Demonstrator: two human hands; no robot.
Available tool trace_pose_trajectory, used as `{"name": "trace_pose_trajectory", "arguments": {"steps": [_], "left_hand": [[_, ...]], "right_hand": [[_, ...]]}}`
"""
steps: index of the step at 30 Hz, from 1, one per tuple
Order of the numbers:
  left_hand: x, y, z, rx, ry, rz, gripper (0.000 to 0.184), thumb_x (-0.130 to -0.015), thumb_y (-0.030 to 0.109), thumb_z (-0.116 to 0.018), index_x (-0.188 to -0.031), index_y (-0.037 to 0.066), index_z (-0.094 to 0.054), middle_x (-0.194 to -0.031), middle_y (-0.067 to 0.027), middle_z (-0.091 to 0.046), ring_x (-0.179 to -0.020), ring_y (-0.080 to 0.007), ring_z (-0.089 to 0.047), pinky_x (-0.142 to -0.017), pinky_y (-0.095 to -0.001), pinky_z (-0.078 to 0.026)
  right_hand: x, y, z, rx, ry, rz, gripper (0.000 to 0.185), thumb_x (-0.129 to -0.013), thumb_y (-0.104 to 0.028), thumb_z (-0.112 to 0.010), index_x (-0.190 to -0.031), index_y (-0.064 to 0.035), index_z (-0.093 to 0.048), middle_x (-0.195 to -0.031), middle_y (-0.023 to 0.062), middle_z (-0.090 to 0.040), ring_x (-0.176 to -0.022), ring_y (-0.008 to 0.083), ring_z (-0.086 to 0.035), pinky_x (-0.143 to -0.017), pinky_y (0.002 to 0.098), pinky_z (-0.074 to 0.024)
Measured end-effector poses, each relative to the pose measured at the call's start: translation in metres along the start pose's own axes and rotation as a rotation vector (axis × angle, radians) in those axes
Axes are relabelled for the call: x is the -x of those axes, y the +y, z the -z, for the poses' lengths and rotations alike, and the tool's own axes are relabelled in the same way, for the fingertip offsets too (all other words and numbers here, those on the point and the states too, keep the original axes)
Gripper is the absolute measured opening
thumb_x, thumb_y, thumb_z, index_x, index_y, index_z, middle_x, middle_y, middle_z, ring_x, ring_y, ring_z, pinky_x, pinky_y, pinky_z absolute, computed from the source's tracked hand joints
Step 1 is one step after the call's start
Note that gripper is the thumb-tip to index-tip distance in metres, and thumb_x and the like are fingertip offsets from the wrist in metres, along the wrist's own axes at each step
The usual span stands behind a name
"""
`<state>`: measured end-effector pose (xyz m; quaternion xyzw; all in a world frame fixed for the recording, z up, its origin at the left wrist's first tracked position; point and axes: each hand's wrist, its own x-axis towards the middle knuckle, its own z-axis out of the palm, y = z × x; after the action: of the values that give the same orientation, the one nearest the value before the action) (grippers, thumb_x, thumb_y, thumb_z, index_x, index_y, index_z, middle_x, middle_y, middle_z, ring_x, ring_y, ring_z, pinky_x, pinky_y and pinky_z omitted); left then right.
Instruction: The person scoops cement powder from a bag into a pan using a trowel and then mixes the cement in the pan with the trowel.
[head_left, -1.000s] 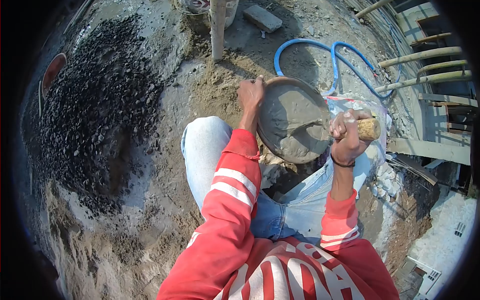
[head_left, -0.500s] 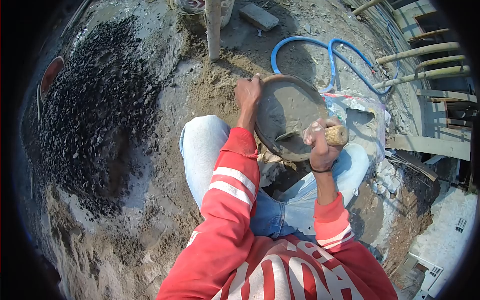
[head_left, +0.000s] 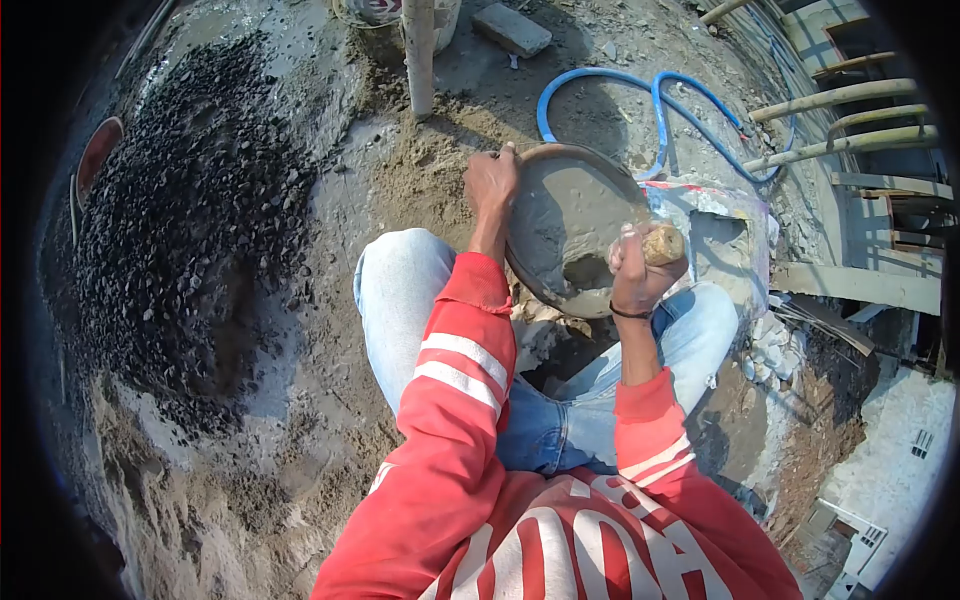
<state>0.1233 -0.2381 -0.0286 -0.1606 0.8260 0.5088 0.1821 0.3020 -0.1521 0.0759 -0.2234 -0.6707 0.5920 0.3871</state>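
Here, left hand (head_left: pixel 490 185) on pan rim (head_left: pixel 560 150)

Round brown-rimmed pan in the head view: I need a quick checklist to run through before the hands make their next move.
1. Left hand at the rim of the round, shallow, brown-rimmed pan: ok, at its left edge; how firmly it grips, cannot tell.
2. Right hand closed around the thick, pale wooden handle: ok.
3. Tool end beyond that handle: cannot tell, not clearly visible.
4. Smooth, wet grey mix inside the pan: ok.
5. Pan sitting level: cannot tell from above.
6. Long blue hose clear of both hands: ok, lying on the ground beyond the pan.
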Motion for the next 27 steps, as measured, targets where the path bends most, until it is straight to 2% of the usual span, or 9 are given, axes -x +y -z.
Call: {"name": "trace_pose_trajectory", "arguments": {"steps": [9, 10, 12, 14, 18, 20, 22, 24, 27], "left_hand": [[0.001, 0.0, -0.001, 0.01, 0.056, -0.061, 0.054, -0.081, 0.049, -0.06, -0.091, -0.003, -0.072, -0.091, -0.0311, -0.067, -0.09, -0.045, -0.065, -0.083, -0.0471, -0.048], [0.003, 0.003, 0.004, 0.008, -0.016, -0.023, 0.053, -0.081, 0.048, -0.061, -0.098, -0.001, -0.071, -0.1, -0.0285, -0.066, -0.097, -0.0434, -0.064, -0.087, -0.0468, -0.047], [0.007, 0.01, 0.012, 0.01, -0.083, 0.012, 0.053, -0.082, 0.048, -0.062, -0.106, 0.002, -0.07, -0.11, -0.0259, -0.065, -0.104, -0.0419, -0.062, -0.091, -0.0465, -0.047], [0.011, 0.012, 0.016, 0.026, -0.11, 0.013, 0.052, -0.082, 0.047, -0.062, -0.105, 0.001, -0.07, -0.108, -0.0269, -0.066, -0.102, -0.0423, -0.063, -0.09, -0.0473, -0.047], [0.003, -0.001, 0.005, 0.012, -0.026, 0.028, 0.052, -0.082, 0.047, -0.062, -0.102, 0.0, -0.07, -0.106, -0.0277, -0.066, -0.101, -0.0424, -0.063, -0.088, -0.0477, -0.048], [0.0, -0.002, -0.001, -0.008, 0.055, -0.068, 0.057, -0.081, 0.049, -0.06, -0.088, -0.007, -0.071, -0.087, -0.0312, -0.067, -0.089, -0.0439, -0.066, -0.082, -0.0483, -0.048], [0.001, 0.001, 0.0, 0.026, 0.009, -0.056, 0.056, -0.081, 0.049, -0.06, -0.088, -0.006, -0.071, -0.087, -0.0301, -0.067, -0.089, -0.0439, -0.065, -0.081, -0.0482, -0.048], [0.002, -0.001, 0.0, 0.046, 0.022, -0.066, 0.055, -0.081, 0.049, -0.059, -0.089, -0.005, -0.071, -0.089, -0.0292, -0.067, -0.089, -0.0438, -0.065, -0.082, -0.0476, -0.048], [0.003, 0.0, 0.001, 0.028, 0.016, -0.061, 0.055, -0.081, 0.049, -0.059, -0.09, -0.003, -0.072, -0.09, -0.0285, -0.068, -0.09, -0.0437, -0.065, -0.082, -0.047, -0.048]], "right_hand": [[-0.031, -0.033, -0.013, -0.356, 0.022, 0.153, 0.009, -0.081, 0.002, -0.056, -0.079, -0.0018, -0.047, -0.062, 0.0021, -0.046, -0.048, 0.0108, -0.045, -0.042, 0.0269, -0.0362], [-0.025, -0.037, -0.012, -0.387, 0.014, 0.152, 0.009, -0.081, 0.002, -0.055, -0.08, -0.0015, -0.047, -0.063, 0.0022, -0.046, -0.049, 0.0111, -0.045, -0.042, 0.0268, -0.0358], [-0.013, -0.012, -0.002, -0.329, -0.059, 0.124, 0.009, -0.082, 0.002, -0.055, -0.079, -0.0013, -0.048, -0.063, 0.0026, -0.047, -0.049, 0.011, -0.045, -0.043, 0.0266, -0.0363], [-0.005, 0.015, 0.005, 0.068, -0.137, -0.042, 0.01, -0.083, 0.002, -0.056, -0.079, -0.0013, -0.047, -0.062, 0.0027, -0.046, -0.049, 0.0106, -0.045, -0.045, 0.0267, -0.037], [-0.007, -0.055, -0.001, -0.195, -0.1, 0.075, 0.014, -0.084, 0.002, -0.055, -0.078, -0.0025, -0.044, -0.064, 0.0043, -0.048, -0.05, 0.0099, -0.045, -0.045, 0.0266, -0.0373], [-0.002, -0.072, 0.01, -0.242, -0.106, 0.146, 0.013, -0.085, 0.001, -0.055, -0.08, -0.0032, -0.044, -0.065, 0.0051, -0.047, -0.051, 0.0103, -0.044, -0.046, 0.0254, -0.0377], [0.009, -0.062, 0.015, -0.099, -0.073, 0.088, 0.013, -0.083, 0.0, -0.058, -0.078, -0.0036, -0.047, -0.065, 0.0043, -0.05, -0.053, 0.011, -0.047, -0.049, 0.0245, -0.0397], [0.015, 0.009, 0.029, 0.258, -0.111, 0.182, 0.012, -0.081, -0.001, -0.059, -0.074, -0.0039, -0.049, -0.063, 0.003, -0.05, -0.05, 0.0096, -0.048, -0.044, 0.0245, -0.0374], [-0.004, 0.015, 0.0, 0.12, -0.054, 0.063, 0.012, -0.08, 0.001, -0.058, -0.072, -0.0039, -0.05, -0.062, 0.0027, -0.052, -0.05, 0.0107, -0.05, -0.044, 0.0255, -0.039]]}}
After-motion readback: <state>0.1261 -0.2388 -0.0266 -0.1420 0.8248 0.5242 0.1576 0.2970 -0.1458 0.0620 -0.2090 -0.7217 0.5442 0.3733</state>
